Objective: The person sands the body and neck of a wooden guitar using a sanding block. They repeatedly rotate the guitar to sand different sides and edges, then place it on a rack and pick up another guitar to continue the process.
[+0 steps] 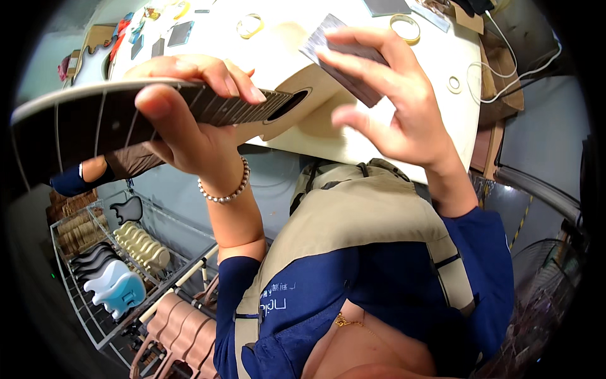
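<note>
My left hand is wrapped round the neck of an acoustic guitar, its thumb at the near edge of the dark fretboard and its fingers at the far edge. The pale guitar body with a dark soundhole lies over the table. In my right hand is a dark grey rectangular sheet that looks like sandpaper, tilted above the body. Two fingers lie across the sheet, while the thumb stands apart from it and is slightly blurred. Other fingers are hidden.
On the white table lie tape rolls, dark pads and a white cable. At lower left, a wire rack holds several small guitar-shaped bodies. Another person's arm shows beyond the neck.
</note>
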A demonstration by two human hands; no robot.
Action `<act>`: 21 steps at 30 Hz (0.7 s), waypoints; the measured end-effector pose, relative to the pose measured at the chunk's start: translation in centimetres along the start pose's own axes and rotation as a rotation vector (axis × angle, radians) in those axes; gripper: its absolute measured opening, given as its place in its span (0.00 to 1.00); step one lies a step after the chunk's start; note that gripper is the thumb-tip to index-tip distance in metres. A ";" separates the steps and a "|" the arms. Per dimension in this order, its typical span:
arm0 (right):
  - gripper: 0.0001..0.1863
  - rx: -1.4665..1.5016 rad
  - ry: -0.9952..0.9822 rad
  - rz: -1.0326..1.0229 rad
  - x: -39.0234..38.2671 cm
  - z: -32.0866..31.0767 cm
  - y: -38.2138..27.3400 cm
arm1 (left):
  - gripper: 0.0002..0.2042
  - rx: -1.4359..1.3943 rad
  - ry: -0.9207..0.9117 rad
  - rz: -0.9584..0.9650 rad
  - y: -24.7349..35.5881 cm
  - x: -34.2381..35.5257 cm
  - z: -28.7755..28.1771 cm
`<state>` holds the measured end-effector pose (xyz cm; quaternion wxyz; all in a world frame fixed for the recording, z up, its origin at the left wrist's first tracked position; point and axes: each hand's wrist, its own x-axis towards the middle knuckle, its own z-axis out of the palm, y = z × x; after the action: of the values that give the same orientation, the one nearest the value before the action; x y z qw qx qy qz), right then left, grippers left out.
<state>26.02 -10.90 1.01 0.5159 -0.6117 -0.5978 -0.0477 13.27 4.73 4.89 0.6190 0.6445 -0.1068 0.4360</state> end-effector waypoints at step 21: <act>0.11 0.025 0.135 0.236 0.4 3.5 -0.9 | 0.23 0.048 0.039 -0.055 0.7 -2.3 4.0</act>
<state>23.45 -8.47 0.20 0.5646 -0.6667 -0.4862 -0.0205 13.16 0.07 4.44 0.6170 0.6532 -0.0666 0.4338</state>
